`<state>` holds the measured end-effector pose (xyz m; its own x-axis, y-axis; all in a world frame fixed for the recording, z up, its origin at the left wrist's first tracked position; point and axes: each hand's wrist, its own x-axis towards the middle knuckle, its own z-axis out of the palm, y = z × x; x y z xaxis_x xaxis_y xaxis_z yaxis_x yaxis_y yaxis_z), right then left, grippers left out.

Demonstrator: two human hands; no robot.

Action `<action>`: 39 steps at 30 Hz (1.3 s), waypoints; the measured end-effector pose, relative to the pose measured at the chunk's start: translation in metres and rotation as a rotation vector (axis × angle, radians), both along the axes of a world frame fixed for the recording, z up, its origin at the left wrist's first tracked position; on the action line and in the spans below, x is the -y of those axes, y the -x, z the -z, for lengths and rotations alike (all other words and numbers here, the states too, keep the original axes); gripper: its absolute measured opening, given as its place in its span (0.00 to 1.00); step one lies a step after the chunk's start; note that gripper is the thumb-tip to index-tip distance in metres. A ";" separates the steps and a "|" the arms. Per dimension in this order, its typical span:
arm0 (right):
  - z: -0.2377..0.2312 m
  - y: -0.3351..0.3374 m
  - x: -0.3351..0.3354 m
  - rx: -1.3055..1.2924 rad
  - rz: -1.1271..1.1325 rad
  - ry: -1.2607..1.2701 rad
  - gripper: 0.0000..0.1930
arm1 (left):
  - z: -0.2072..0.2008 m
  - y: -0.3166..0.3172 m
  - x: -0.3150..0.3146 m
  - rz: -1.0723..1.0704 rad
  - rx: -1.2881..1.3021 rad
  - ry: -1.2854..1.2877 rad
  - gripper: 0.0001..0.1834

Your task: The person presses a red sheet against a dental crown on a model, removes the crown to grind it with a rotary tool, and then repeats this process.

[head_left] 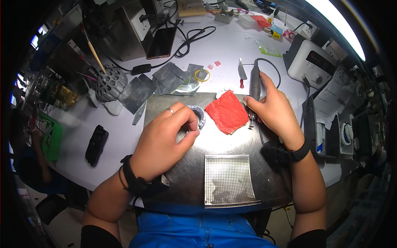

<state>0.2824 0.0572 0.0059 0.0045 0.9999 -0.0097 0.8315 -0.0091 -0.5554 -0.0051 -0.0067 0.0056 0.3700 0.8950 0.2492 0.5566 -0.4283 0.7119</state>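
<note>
1. While the left hand [163,130] lies over the left part of the metal board [188,180], its thumb and forefinger curl close together; the fingertips are partly hidden, so I cannot tell whether they actually pinch anything.
2. Just right of it, and partly covered by it, sits the pale blue-grey dental arch model [202,115]. Steadying it well probably calls for a low hold from two sides, with the fingertips kept clear of any cutting tip.
3. Further right, a crumpled red sheet [226,111] lies between the model and the handpiece. Loose material this near a rotary tip could snag, so it is better slid well aside.
4. The slim dark handpiece [255,84] points its metal tip toward the near side, its cable looping off the far end. The right hand [273,103] grips it, thumb on the left and forefinger along the right; the other fingers are hidden. A grip closer to the tip, with the hand braced on the board, would likely give finer control.
5. Beyond that hand, a green-edged packet [268,48] and a small yellow container [275,35] carry no print I can read.
6. On the far right, a white control unit [310,64] has a knob and a dark panel with tiny markings.
7. Nearer, a white paper sheet [331,99] bears dark printed lines, bent and small.
</note>
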 end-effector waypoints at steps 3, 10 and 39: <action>0.001 0.001 0.000 0.021 -0.009 -0.016 0.45 | 0.000 0.000 0.001 -0.004 -0.015 0.004 0.11; 0.006 -0.003 -0.001 0.052 -0.013 -0.087 0.44 | -0.001 -0.003 0.001 -0.001 0.003 0.036 0.12; -0.026 0.032 0.038 -0.185 -0.926 -0.669 0.27 | -0.001 0.002 0.009 0.300 0.830 0.482 0.17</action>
<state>0.2507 0.0191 0.0318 -0.6789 0.4254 0.5985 0.2721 0.9028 -0.3331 -0.0073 -0.0158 0.0064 0.4705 0.8665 0.1668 -0.2786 -0.0335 0.9598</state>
